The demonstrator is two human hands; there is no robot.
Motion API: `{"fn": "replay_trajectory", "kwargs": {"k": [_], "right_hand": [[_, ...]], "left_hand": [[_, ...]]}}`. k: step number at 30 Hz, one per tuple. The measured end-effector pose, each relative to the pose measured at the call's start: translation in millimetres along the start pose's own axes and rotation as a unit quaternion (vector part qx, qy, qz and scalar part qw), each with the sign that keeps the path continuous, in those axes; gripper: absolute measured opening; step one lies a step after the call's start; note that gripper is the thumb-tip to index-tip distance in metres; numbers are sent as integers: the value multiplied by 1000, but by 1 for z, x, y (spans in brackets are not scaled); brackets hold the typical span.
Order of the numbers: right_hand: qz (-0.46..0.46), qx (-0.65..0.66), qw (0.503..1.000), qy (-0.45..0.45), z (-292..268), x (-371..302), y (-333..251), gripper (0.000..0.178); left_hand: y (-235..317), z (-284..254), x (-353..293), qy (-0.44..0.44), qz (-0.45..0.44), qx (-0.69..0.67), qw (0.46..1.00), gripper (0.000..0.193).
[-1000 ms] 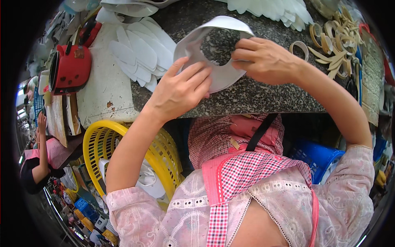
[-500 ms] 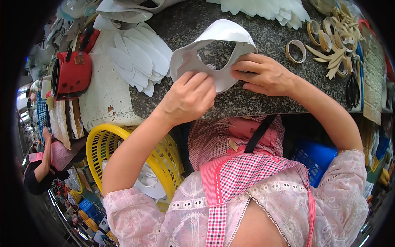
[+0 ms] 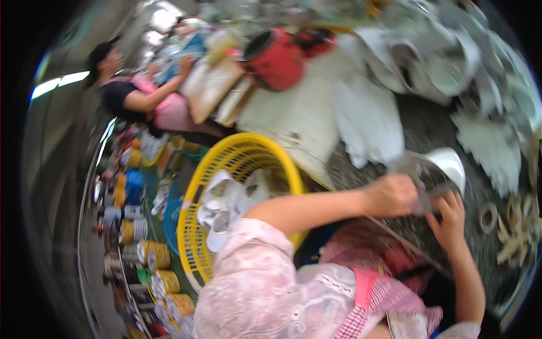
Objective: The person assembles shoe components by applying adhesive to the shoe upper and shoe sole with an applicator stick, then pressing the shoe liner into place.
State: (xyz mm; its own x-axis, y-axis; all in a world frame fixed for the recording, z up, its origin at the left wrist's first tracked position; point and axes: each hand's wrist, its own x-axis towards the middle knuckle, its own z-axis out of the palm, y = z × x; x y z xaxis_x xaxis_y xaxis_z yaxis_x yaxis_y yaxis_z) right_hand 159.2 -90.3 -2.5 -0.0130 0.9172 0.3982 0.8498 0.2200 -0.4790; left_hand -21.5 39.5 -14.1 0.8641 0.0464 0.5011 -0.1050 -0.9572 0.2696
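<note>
A white shoe upper (image 3: 450, 166), curved into an open ring, is held over the dark speckled table (image 3: 420, 127) near its front edge. My left hand (image 3: 392, 195) is closed, its curled fingers gripping the upper's near left edge. On the near right edge, the fingers and thumb of my right hand (image 3: 449, 217) pinch the same piece. Motion blur hides the fine detail at the fingertips. Beyond my left hand lies a fanned stack of white cut pieces (image 3: 370, 121).
A yellow basket (image 3: 288, 169) with white uppers (image 3: 223, 198) inside stands left of me. A red container (image 3: 279, 62) sits on the pale board. More uppers (image 3: 451, 62) are heaped at the back. Tan strips (image 3: 516, 240) and a tape ring (image 3: 488, 217) lie right. Another person (image 3: 135, 99) works far left.
My view has swung left, so the table and both hands now appear farther right. The basket and the other person show more fully. Both hands still hold the upper.
</note>
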Motion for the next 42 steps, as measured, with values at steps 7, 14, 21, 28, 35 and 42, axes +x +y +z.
{"fn": "replay_trajectory", "kwargs": {"k": [7,14,21,28,35,42], "right_hand": [[-6,29,999,33,-20,4,7,22],[-111,-35,993,26,-23,-6,28,23],[-125,-42,991,36,-18,-3,27,19],[-38,-58,997,31,-19,-1,20,26],[-26,-3,999,29,-22,-8,23,24],[-127,14,992,-23,-38,-12,36,23]], "left_hand": [[45,24,36,89,-196,-60,975,15],[41,12,39,26,-26,-17,999,28],[35,29,50,46,-129,23,990,21],[45,36,54,92,-191,44,976,16],[38,29,33,31,-212,-88,973,11],[34,28,19,28,23,73,997,15]]}}
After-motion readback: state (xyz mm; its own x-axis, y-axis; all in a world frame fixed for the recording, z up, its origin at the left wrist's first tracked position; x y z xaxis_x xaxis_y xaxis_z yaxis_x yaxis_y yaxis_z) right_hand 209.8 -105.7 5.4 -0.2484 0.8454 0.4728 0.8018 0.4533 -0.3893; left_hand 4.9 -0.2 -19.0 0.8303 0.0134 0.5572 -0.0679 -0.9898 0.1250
